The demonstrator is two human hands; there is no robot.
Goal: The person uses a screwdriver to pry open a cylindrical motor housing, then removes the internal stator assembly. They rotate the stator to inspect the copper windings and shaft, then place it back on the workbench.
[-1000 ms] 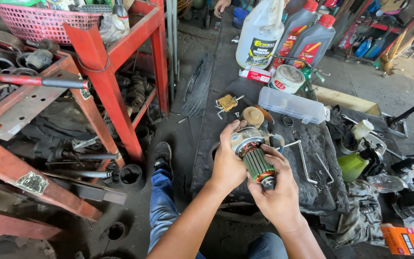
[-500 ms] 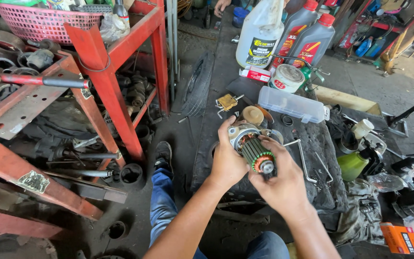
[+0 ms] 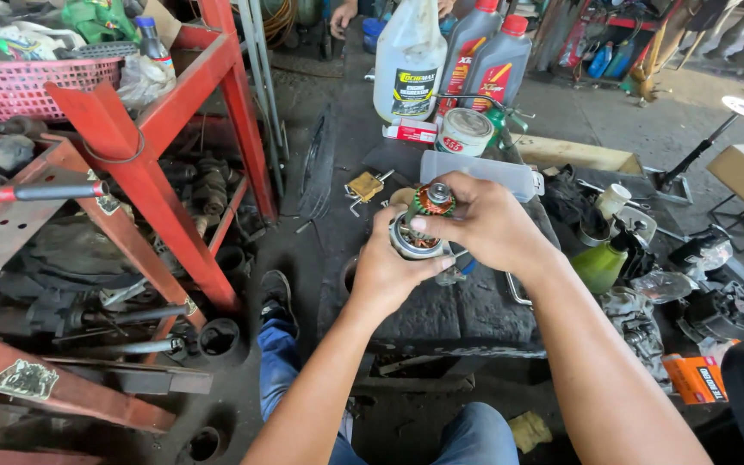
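Gripping a small motor part (image 3: pixel 421 226) from both sides: left hand (image 3: pixel 393 271) clasps its metal base, right hand (image 3: pixel 484 226) pinches the coil end, above the dark worktop (image 3: pixel 475 306).

One head-worn camera looks steeply down and forward, close over both hands (image 3: pixel 441 237), across the dark worktop (image 3: pixel 475 301) and red steel rack (image 3: pixel 144 164).

Your left hand (image 3: pixel 393 271) and right hand (image 3: pixel 484 226) meet around a motor armature (image 3: pixel 424 220) above a low work slab (image 3: pixel 467 306). Behind them stand three jugs (image 3: pixel 411 60); a metal rack (image 3: pixel 148 164) stands to your left, a squeeze bottle (image 3: pixel 603 263) to your right.
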